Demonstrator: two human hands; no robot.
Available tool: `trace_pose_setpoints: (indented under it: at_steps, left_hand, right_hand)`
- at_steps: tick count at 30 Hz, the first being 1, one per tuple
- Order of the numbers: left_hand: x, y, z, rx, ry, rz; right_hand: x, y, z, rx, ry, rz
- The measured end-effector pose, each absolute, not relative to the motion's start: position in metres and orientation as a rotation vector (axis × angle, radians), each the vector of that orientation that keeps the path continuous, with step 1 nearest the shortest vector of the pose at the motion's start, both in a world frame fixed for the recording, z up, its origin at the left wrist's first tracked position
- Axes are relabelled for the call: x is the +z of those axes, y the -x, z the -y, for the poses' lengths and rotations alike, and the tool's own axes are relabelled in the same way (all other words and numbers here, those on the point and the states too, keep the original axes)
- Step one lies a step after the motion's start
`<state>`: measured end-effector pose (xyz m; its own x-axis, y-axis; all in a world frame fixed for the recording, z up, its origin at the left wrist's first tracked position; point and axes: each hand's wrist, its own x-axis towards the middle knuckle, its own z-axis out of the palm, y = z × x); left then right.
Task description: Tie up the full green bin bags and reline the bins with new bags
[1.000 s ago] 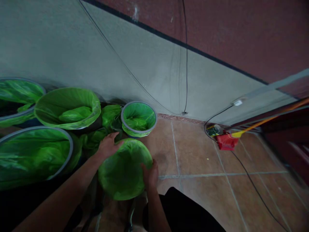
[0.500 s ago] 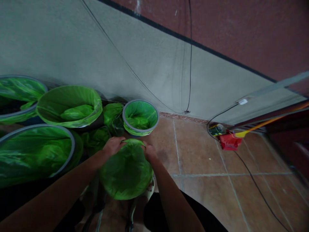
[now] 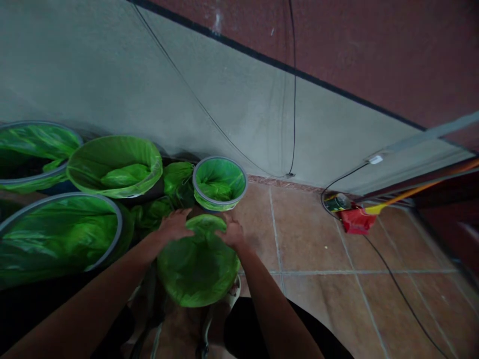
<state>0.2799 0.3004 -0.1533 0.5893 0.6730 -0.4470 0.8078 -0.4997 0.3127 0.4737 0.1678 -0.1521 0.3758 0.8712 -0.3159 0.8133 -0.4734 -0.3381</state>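
Observation:
A small bin lined with a green plastic bag (image 3: 198,279) stands between my legs, the bag's edge turned out over its rim. My left hand (image 3: 175,227) is at the far left of this rim, fingers stretched out and thumb apart over the bag. Opposite it, at the far right of the rim, my right hand (image 3: 232,232) has its fingers and thumb spread the same way. Whether the fingertips touch the bag is hard to make out. Just beyond my hands stands a small round bin (image 3: 220,203) with a grey rim ring and green liner.
To the left are a large lined bin (image 3: 118,214) with a grey ring, an oval lined bin (image 3: 157,172) and another ringed bin (image 3: 71,169). Bunched green bags (image 3: 177,175) lie between them. A red dustpan (image 3: 357,221) and a black cable (image 3: 396,286) are on the tiled floor at right.
Both hands have loosened from the bag's far edge, fingers spreading and thumbs moving apart from them. The lined bin stays in nearly the same place.

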Motion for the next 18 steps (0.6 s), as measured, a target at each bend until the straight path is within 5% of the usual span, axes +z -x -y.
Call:
trace_pose_setpoints:
  at_steps: [10, 16, 18]
  left_hand:
    - [-0.165, -0.264, -0.275, -0.389, -2.242, -1.301]
    - [-0.161, -0.263, -0.267, -0.32, -2.226, -1.358]
    - [-0.155, -0.262, -0.264, -0.241, -2.206, -1.429]
  right_hand:
    - [-0.172, -0.459, -0.199, 0.683, 2.529, 1.677]
    - [-0.15, -0.434, -0.172, 0.322, 2.496, 1.705]
    - [-0.151, -0.413, -0.163, 0.499, 2.436, 1.695]
